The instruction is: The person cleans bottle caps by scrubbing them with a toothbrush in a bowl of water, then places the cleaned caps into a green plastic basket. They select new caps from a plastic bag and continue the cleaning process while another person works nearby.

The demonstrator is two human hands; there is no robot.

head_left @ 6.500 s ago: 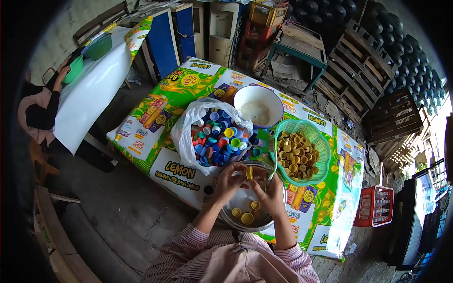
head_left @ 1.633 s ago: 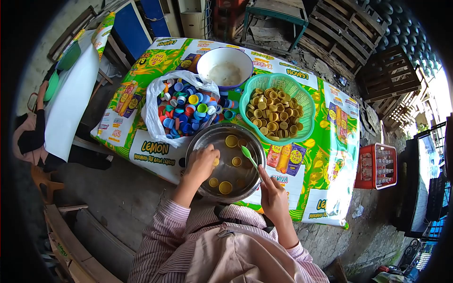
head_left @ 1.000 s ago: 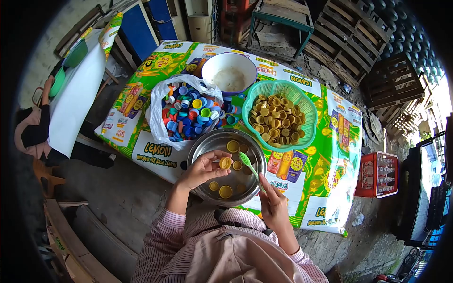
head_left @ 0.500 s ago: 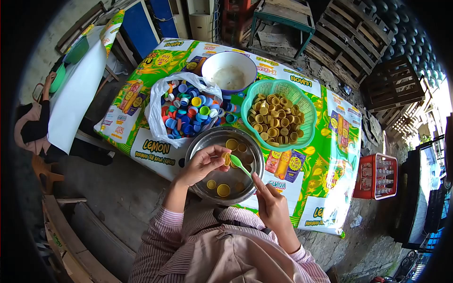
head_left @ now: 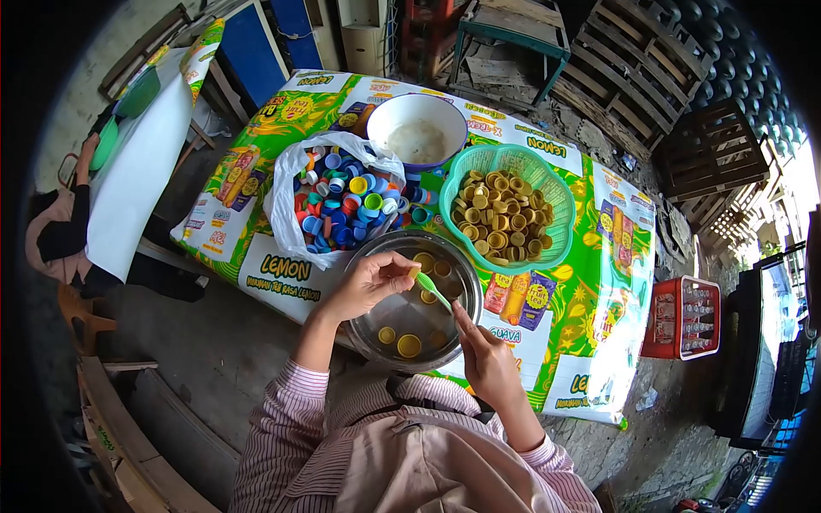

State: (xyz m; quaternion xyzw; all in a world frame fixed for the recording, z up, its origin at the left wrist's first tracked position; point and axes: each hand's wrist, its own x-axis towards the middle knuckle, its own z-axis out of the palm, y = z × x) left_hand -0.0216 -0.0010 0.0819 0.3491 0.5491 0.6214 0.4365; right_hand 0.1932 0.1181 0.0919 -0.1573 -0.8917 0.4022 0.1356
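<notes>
My left hand pinches a yellow bottle cap over the steel basin, its fingertips covering part of the cap. A green toothbrush is gripped in my right hand, its head close against the cap. Below both hands, the steel basin holds shallow liquid and several loose yellow caps. Just beyond it to the right stands a green plastic basket filled with yellow caps. To the left, a white plastic bag lies open around many coloured caps.
A white enamel basin with cloudy water stands at the table's back. The table wears a printed green cover. Wooden pallets and a red bottle crate are off to the right. Another person's hand shows at far left.
My left hand has turned slightly with the cap, so less of the cap shows. The toothbrush stays against it, tilted a little differently. The view has shifted slightly.
</notes>
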